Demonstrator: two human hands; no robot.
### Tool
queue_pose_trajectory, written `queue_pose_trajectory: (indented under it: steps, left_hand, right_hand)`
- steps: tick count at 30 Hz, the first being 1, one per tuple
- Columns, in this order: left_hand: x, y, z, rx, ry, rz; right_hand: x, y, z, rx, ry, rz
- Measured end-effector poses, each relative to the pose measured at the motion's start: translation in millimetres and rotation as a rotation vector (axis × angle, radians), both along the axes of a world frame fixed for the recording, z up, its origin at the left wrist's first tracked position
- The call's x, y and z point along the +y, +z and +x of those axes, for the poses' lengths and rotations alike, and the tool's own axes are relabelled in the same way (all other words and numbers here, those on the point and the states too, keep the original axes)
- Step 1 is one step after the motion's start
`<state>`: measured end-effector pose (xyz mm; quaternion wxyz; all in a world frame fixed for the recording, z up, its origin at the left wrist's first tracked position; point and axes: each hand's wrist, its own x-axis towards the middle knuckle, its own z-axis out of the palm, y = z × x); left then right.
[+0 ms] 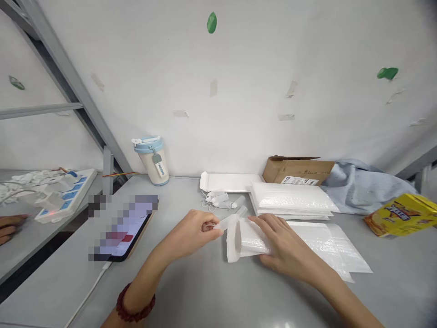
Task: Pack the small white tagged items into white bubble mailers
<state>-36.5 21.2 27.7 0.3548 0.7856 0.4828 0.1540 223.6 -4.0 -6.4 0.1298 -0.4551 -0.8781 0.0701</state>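
Note:
My left hand [200, 230] is closed in a pinch on the near end of a small translucent tube [229, 220]. The tube lies just behind the gaping mouth of a white bubble mailer [252, 239]. My right hand [282, 241] grips the mailer's side, with the fingers on top and the thumb below. Beyond my hands, several similar white tubes with thin cords [220, 199] sit in a small heap. More flat bubble mailers [321, 237] lie beneath and beyond my right hand.
A stack of bubble mailers [293, 200] stands behind, beside a long white mailer [228, 182] and a cardboard box [300, 171]. A blue cloth [362, 187] and yellow snack box [403, 215] are right. A cup [153, 161], phone [136, 234] and power strip [68, 196] are left, near another person's hand [10, 226].

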Motion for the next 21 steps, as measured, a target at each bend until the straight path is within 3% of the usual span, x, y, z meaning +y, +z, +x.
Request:
queue_pose_trajectory:
  steps: [3,6,13,17,21]
  left_hand:
    - [-4.3,-0.5,9.2,0.003,-0.051,0.077]
    - [-7.2,-8.4,19.7,0.133,-0.083,0.19]
    - [-12.2,-16.1,22.9,0.335,-0.063,0.372]
    - [-13.4,-17.5,20.6,0.293,-0.108,0.421]
    - [-14.4,-22.9,29.1,0.103,-0.162,0.465]
  right_hand:
    - [0.9,-1.2,0.1,0.007,0.003,-0.007]
    - [1.0,-1.4,-0.5,0.031,0.01,0.0]
    - [0.2,-4.7,0.4,0.085,-0.004,0.0]
    - [0.8,-5.1,-0.2,0.109,-0.003,0.017]
    - [-1.6,-4.7,-4.5,0.14,0.048,0.021]
